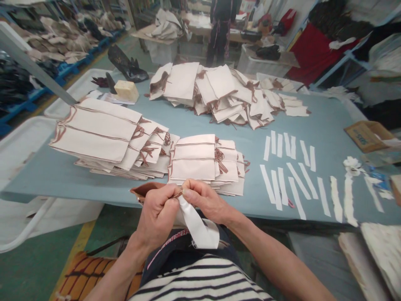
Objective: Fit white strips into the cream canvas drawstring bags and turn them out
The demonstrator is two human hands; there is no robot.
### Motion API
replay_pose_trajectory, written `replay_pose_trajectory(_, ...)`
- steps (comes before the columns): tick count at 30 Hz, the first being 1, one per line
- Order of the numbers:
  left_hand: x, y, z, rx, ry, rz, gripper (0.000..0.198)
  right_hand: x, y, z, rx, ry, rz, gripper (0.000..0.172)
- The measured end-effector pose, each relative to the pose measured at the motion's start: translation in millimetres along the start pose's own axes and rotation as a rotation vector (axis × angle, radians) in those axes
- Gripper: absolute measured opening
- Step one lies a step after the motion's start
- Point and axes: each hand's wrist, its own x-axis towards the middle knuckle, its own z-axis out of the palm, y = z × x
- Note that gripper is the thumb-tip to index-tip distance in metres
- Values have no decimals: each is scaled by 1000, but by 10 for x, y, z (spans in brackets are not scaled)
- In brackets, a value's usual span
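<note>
My left hand (158, 213) is closed at the table's front edge, gripping a fabric piece with a brown inside (144, 189) whose opening shows beside the knuckles. Right against it, my right hand (203, 200) pinches the brown edge of the same piece between thumb and fingers. A white strip (196, 223) hangs from between the two hands toward my lap. The fingers hide much of the piece. Just beyond the hands lies a stack of cream fabric pieces (194, 167) with brown trim and cords, and left of it a bigger stack (100, 129).
Several white strips (293, 145) lie in rows on the blue-green table (250, 142), right of the stacks. A loose heap of cream pieces (216, 88) lies at the back, with a yellowish block (126, 91) to its left. A cardboard box (365, 136) sits far right. Someone stands beyond the table.
</note>
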Motion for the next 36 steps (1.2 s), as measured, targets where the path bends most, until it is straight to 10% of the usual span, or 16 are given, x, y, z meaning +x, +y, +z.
replay_pose_trajectory(8,254,304,-198,-6,-282,70,23,-75,-406,-207,-517,313,-532,26)
replay_pose_trajectory(13,310,531,-284,114,-349,160,26,-83,-755,-253,-721,20,-715,30)
replay_pose_trajectory(21,207,586,-299,265,-240,123,14,-64,-777,-286,-990,-19,-464,16)
replay_pose_trajectory(36,230,120,-185,277,-85,721,32,-112,-507,-36,-20,52,25,21)
